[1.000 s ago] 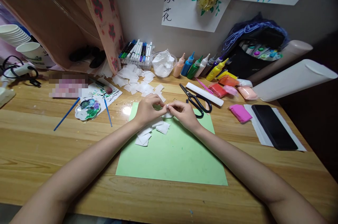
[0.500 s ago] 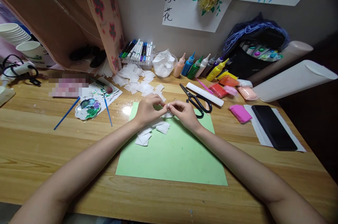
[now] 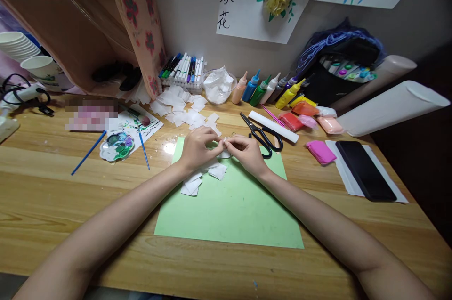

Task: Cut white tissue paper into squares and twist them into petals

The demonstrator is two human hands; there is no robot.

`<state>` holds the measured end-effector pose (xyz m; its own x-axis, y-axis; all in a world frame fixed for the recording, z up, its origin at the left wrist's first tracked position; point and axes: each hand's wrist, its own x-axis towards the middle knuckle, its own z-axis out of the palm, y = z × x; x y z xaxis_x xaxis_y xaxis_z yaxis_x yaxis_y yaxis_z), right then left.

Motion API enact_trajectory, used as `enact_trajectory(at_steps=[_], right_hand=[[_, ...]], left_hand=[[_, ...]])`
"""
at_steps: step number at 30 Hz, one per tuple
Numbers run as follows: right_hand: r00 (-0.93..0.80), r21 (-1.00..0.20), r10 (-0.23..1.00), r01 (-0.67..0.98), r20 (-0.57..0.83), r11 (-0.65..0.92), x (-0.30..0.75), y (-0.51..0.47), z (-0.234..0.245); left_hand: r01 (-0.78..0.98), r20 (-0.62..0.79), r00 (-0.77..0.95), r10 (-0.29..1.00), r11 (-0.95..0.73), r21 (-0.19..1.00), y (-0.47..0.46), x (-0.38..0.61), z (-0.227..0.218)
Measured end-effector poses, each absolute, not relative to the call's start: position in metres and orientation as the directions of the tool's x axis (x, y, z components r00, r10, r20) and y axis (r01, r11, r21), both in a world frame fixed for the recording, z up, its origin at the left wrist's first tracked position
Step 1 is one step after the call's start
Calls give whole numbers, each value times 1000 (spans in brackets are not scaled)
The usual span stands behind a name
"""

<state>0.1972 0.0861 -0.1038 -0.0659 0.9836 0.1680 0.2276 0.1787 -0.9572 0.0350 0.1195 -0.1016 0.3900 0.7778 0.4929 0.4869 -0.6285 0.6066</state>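
My left hand (image 3: 197, 147) and my right hand (image 3: 246, 152) meet above the far edge of a green paper sheet (image 3: 233, 206). Both pinch one small white paper piece (image 3: 223, 141) between their fingertips. Under the hands lies a loose pile of white paper squares (image 3: 203, 175), partly on the green sheet. Black-handled scissors (image 3: 262, 134) lie just to the right of my right hand.
More white squares (image 3: 183, 107) are scattered at the back, by a marker rack (image 3: 183, 70) and a clear bowl of paper (image 3: 219, 85). Paint bottles (image 3: 268, 89), clay packs (image 3: 310, 118), a phone (image 3: 365, 169), a paint palette (image 3: 117, 144) and brushes (image 3: 88, 153) lie around.
Almost nothing has changed: both hands stay together on the small white piece, with only slight finger shifts.
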Motion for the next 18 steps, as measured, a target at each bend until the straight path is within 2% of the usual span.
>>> enact_trajectory(at_steps=[10, 18], right_hand=[[-44, -959, 988, 238, 151, 157, 198, 87, -105], [-56, -946, 984, 269, 170, 179, 198, 86, -105]], left_hand=[[516, 498, 335, 800, -598, 614, 117, 35, -96], [549, 529, 397, 750, -656, 518, 115, 36, -100]])
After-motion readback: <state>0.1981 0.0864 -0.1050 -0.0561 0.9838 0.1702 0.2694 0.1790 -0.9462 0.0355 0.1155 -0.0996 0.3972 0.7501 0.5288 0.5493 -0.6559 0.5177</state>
